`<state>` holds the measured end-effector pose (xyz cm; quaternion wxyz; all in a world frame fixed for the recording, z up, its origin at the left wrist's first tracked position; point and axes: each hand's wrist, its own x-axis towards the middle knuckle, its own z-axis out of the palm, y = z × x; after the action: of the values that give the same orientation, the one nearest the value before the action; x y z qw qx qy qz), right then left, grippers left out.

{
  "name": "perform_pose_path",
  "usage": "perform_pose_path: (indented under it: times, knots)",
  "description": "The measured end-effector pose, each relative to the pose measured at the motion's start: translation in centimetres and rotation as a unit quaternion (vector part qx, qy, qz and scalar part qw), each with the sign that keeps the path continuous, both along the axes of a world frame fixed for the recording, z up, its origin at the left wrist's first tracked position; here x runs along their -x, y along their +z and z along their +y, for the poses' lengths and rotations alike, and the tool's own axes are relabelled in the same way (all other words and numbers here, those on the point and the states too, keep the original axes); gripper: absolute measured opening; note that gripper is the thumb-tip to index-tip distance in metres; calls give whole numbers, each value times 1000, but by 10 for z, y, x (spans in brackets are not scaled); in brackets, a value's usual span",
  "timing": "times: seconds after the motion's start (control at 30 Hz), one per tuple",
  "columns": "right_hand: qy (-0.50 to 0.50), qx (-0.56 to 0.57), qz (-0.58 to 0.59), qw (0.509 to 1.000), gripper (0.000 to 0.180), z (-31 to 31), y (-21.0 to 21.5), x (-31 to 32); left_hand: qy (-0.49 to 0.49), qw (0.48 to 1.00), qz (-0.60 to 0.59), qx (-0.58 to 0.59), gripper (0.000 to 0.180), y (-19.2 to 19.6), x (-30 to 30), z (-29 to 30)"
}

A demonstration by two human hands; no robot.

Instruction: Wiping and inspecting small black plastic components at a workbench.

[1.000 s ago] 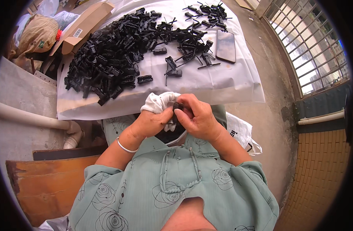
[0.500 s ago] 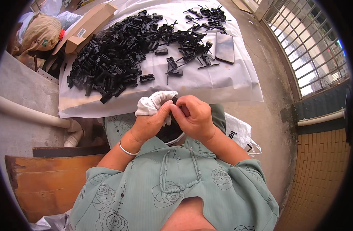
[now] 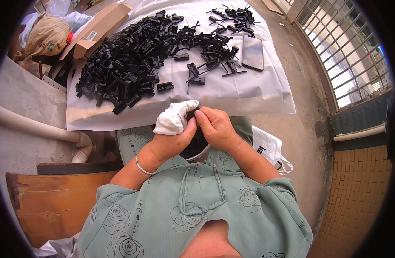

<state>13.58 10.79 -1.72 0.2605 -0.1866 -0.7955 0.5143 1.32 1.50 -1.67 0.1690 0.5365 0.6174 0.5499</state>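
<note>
Left hand [image 3: 171, 141], white cloth [image 3: 172, 119] turned slightly; with right hand [image 3: 218, 127], fingers [image 3: 203, 118] clamped black part [image 3: 192, 113]; we judged loose cloth could let it slip.

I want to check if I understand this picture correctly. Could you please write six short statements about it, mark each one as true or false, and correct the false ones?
1. White fabric covers part of the left hand. True.
2. The right hand wears a thick glove. False: it is bare.
3. A black piece shows between the two hands. True.
4. A bracelet circles the right wrist. False: it circles the left one.
5. The phone lies to the right of the large black heap. True.
6. The cardboard box stands to the right of the phone. False: it is far to the left, beyond the heap.
</note>
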Motion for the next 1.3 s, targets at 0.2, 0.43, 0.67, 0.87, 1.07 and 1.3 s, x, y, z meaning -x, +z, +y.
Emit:
perform_pose_path:
  times: [0.2,0.43,0.67,0.87,1.07,1.3]
  knots:
    - [5,60,57,997,19,5,-16,2,6,1000,9,-1,27,-4,-1,2]
    - [27,-38,-36,998,14,17,-11,-11,-107,934,-335,60,30,9,17,-1]
    - [10,-55,84,995,9,16,3,-8,-130,953,-243,129,32,17,9,-3]
    - [11,-33,38,999,18,12,7,-5,-162,941,-247,164,25,19,12,-5]
    - [66,-66,-36,995,19,12,11,-1,-79,992,-4,98,24,12,6,0]
    - [10,-125,42,991,18,-1,-6,17,-53,997,30,53,25,0,11,-1]
